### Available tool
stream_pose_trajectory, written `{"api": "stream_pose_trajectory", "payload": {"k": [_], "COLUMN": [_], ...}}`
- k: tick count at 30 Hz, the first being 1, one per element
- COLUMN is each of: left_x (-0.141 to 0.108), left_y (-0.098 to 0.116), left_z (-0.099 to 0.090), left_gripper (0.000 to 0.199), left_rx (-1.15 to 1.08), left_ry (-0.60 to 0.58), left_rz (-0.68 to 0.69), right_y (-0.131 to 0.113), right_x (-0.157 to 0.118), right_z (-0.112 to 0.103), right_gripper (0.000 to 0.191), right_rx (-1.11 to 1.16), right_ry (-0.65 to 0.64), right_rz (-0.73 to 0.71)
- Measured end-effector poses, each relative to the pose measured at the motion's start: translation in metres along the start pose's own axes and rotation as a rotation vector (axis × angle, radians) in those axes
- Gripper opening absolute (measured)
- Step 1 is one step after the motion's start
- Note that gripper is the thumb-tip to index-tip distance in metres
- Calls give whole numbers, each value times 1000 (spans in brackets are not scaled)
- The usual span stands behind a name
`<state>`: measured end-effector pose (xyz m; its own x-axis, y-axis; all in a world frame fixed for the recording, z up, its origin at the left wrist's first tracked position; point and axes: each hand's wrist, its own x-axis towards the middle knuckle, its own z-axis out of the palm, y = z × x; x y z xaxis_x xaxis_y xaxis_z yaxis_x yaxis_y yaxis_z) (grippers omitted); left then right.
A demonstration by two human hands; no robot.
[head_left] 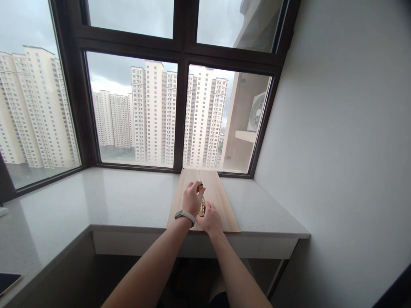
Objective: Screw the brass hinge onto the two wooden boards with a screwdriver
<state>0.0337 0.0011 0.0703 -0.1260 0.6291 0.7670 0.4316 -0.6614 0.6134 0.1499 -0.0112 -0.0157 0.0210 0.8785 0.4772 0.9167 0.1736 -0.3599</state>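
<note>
My left hand (192,197) is closed around a small red, yellow and black piece (200,187), held between thumb and fingers above the wooden board (223,209). Just below it, my right hand (211,217) grips a shiny gold-coloured object (202,207) with a ridged surface. The two pieces are close together, one over the other. Whether they are joined I cannot tell, as my fingers cover parts of both. A light band with a dark face (184,214) circles my left wrist.
The board lies on a white stone counter (138,196) below dark-framed windows (182,115). A plain wall (340,128) rises on the right. At the lower left edge, a dark flat object (9,282) is partly in view.
</note>
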Motion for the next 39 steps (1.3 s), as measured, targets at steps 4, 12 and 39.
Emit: {"api": "stream_pose_trajectory", "payload": {"k": [4,12,39], "left_x": [0,1,3], "left_y": [0,-1,-6], "left_z": [0,-4,1], "left_gripper": [17,20,20], "left_rx": [15,-6,-28], "left_ry": [3,-38,-54], "left_rz": [1,8,4], "right_y": [-1,2,1], "right_x": [0,1,0], "right_z": [0,2,1], "right_gripper": [49,56,52], "right_rx": [0,-4,-7], "right_ry": [-7,-1,0], "right_rz": [13,-6,-1]}}
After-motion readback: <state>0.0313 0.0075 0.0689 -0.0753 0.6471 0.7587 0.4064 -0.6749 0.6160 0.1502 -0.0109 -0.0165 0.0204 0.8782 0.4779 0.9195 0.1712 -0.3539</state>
